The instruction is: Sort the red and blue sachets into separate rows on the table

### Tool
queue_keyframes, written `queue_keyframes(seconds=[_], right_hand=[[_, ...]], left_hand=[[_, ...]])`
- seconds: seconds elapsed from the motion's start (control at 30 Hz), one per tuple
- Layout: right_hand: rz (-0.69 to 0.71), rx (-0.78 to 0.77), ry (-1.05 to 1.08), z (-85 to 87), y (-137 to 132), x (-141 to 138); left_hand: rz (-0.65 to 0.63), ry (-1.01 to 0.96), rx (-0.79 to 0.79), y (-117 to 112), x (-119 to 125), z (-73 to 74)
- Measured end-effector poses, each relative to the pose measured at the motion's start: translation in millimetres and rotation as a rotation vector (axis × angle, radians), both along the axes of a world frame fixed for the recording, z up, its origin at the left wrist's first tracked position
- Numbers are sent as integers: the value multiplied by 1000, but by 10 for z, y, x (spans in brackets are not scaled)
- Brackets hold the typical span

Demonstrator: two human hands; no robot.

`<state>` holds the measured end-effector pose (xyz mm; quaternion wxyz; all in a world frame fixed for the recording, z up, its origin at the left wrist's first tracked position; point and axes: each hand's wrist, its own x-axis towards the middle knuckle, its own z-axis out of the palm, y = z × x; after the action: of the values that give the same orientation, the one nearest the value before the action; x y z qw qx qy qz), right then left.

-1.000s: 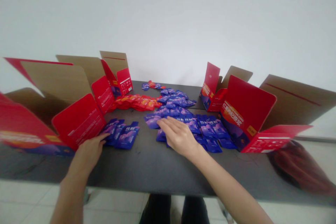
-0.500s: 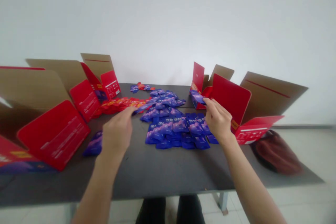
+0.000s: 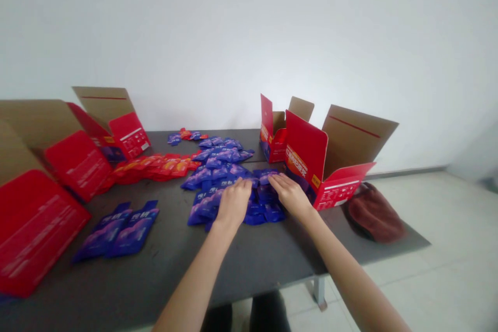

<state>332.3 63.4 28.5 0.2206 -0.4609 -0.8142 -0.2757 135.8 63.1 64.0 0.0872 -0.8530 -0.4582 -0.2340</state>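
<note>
Both my hands are over the near end of a heap of purple pouches point(image 3: 206, 202). My left hand point(image 3: 233, 202) is closed, its fingertips pinching the edge of a purple pouch point(image 3: 252, 181). Just to its right, my right hand point(image 3: 290, 194) is also closed, thumb and fingers on another purple pouch point(image 3: 265, 174). The fingertips of the two hands are close together, and the fingers partly hide what they grip. Two more purple pouches point(image 3: 134, 231) lie side by side, slightly overlapping, on the table to the left.
Open red cartons stand at left point(image 3: 78, 163) and right point(image 3: 307, 158), flaps raised. Red-orange pouches point(image 3: 163, 166) lie left of the purple heap, and a small mixed group point(image 3: 189, 136) lies farther back. A brown cloth item point(image 3: 375, 215) rests on the dark table point(image 3: 249, 259) at right.
Both hands have come together over the near purple pouches; earlier they were apart, each with a purple pouch. The view has turned to the right, and two pouches at left now show fully.
</note>
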Motion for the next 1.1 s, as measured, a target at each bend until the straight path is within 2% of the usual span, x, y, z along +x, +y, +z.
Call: queue_keyframes(seconds=[0.07, 0.17, 0.37, 0.57, 0.67, 0.8, 0.87, 0.93, 1.0, 1.1], right_hand=[[-7, -124, -20, -39, -35, -5], [-22, -229, 32, -23, -90, -3], [-11, -350, 209, 90, -134, 64], [-142, -455, 256, 111, -198, 64], [-145, -413, 219, 137, -221, 36], [-69, -294, 239, 160, -219, 26], [-39, -204, 325, 204, -230, 43], [-10, -96, 456, 315, -271, 66], [11, 6, 588, 502, -347, 68], [25, 103, 716, 866, -489, -34]], left_hand=[[-67, 55, -26, -16, -55, -67], [-124, 98, -42, -28, -141, -97], [-106, 114, -63, -3, -170, -117], [-116, 120, -62, -17, -83, -165], [-158, 116, -49, -30, -66, -149], [-177, 82, -19, -45, -101, -89], [-198, 12, 39, -69, -203, -18], [-203, -99, 143, -133, -405, 86], [-114, -219, 275, -251, -704, 197], [214, -390, 446, -499, -1225, 267]])
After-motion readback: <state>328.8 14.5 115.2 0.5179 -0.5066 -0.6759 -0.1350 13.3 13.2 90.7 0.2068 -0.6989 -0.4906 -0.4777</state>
